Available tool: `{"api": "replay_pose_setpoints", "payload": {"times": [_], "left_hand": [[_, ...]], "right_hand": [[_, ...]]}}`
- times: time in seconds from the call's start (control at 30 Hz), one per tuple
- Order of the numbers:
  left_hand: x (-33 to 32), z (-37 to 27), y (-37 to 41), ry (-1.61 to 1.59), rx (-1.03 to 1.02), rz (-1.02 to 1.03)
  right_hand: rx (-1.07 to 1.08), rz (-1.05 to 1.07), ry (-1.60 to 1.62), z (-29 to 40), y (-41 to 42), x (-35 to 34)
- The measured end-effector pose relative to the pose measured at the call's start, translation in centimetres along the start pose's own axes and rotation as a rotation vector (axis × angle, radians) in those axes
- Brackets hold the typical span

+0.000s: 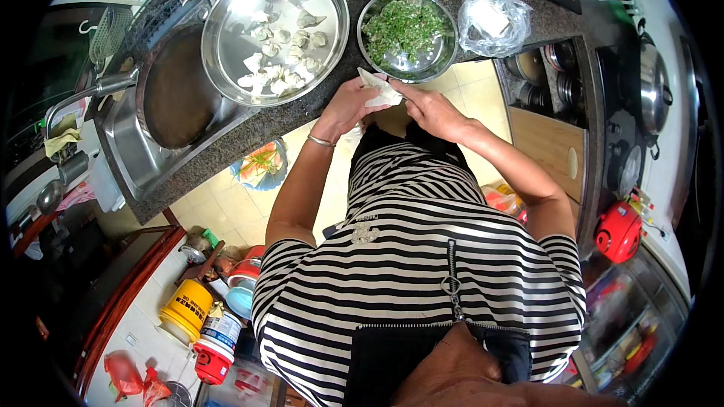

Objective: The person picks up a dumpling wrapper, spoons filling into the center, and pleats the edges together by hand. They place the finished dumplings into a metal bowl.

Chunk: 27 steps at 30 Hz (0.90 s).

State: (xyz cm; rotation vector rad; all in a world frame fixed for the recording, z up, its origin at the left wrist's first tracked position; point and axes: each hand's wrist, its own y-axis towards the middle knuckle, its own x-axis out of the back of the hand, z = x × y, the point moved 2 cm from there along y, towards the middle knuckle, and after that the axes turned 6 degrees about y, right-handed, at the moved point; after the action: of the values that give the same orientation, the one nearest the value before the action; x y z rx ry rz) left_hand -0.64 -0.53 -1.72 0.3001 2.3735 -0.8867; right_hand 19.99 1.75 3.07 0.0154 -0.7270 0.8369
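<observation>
My left hand (346, 103), with a bangle at the wrist, holds a pale dough wrapper (380, 89) near the counter's front edge. My right hand (432, 110) meets it from the other side and grips a thin utensil, mostly hidden by the fingers, whose end is at the wrapper. Just beyond the hands stands a steel bowl (407, 76) of chopped green filling (403, 28). On the left, a wide round steel tray (232, 51) carries several folded dumplings (274, 76). A clear plastic bag (495, 24) with a white stack, seemingly wrappers, lies right of the bowl.
The dark speckled countertop (339, 82) runs in front of me. At left is a steel sink (133, 152) with a large round brown-bottomed pan (181, 90) over it. An open shelf (543, 82) with pots is at right. A bag with greens (263, 164) lies on the floor.
</observation>
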Motion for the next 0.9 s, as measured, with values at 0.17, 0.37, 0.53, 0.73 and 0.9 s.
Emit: {"api": "replay_pose_setpoints", "payload": {"times": [0.17, 0.37, 0.53, 0.73, 0.9], "left_hand": [[0.1, -0.8, -0.6, 0.052, -0.023, 0.052], [0.1, -1.0, -0.6, 0.004, -0.032, 0.08], [0.7, -0.4, -0.1, -0.036, 0.013, 0.052], [0.2, -0.2, -0.1, -0.044, 0.011, -0.015], [0.3, 0.0, -0.2, -0.106, 0.012, -0.027]], "right_hand": [[-0.331, 0.194, 0.734, 1.9, -0.2, 2.2], [-0.24, 0.178, 0.946, 0.1, 0.0, 1.0], [-0.165, 0.106, 0.775, 0.5, 0.0, 0.7], [0.24, -0.202, 0.134, -0.1, 0.2, -0.6], [0.087, -0.088, -0.146, 0.9, -0.3, -0.4]]}}
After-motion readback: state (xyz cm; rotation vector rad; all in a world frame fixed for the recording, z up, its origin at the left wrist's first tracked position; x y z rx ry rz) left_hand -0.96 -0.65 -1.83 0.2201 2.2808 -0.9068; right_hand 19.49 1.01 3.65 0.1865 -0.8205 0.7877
